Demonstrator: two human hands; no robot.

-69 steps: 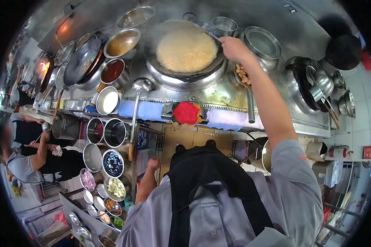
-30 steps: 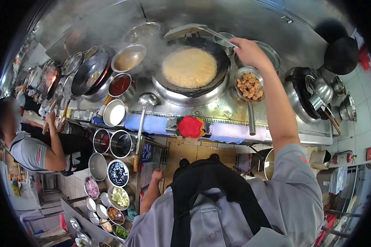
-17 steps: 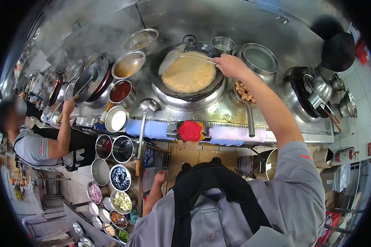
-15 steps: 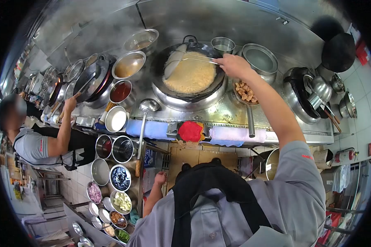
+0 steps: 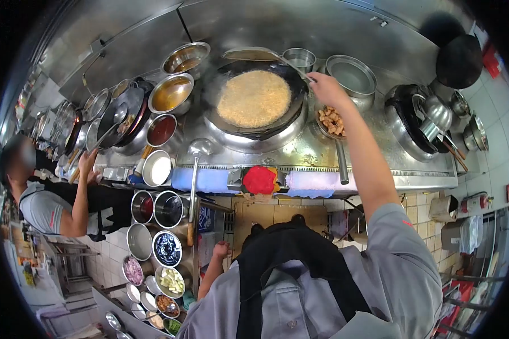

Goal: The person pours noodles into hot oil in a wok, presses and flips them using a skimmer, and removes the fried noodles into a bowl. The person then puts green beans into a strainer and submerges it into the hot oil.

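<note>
My right hand is closed round the handle of a wide skimmer, held above the far rim of a wok. Pale yellow, foaming oil bubbles in the wok, and whatever lies under the foam is hidden. Just below my right wrist, browned chunks of food fill a strainer whose handle points towards me. By my left side, my left hand hangs low with its fingers curled, and nothing shows in it.
Bowls of oil, red sauce and white powder or liquid stand left of the wok. A ladle rests at the counter edge. Chopped ingredients fill bowls below. A co-worker cooks at another wok on the left.
The skimmer has risen from over the foaming oil to the wok's far rim and tilted nearly edge-on. My right hand has shifted slightly right. My left hand stays low at my side.
</note>
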